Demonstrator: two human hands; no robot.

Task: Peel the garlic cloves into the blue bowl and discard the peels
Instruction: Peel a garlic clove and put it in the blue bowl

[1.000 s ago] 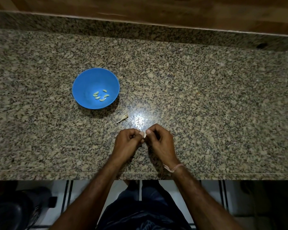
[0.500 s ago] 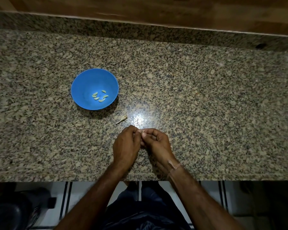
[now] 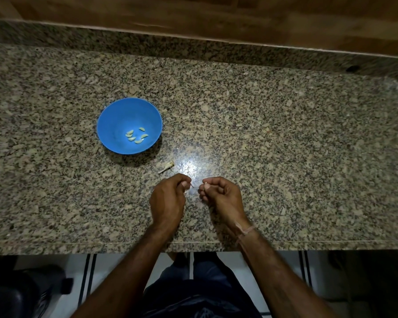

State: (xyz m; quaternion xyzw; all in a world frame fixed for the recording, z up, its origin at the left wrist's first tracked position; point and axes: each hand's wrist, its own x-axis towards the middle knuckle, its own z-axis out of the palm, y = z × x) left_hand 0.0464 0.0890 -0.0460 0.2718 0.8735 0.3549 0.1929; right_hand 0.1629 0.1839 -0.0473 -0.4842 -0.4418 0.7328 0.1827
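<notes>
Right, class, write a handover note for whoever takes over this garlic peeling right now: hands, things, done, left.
Left hand pinches what looks like a strip of peel.
Right hand pinches a small garlic clove, apart from the left.
Blue bowl sits on the counter ahead-left of the hands, several peeled cloves inside.
A dry scrap lies on the counter between bowl and hands.
Done: those cloves. Left: finish this clove, drop it in the bowl, discard peel and scrap.
</notes>
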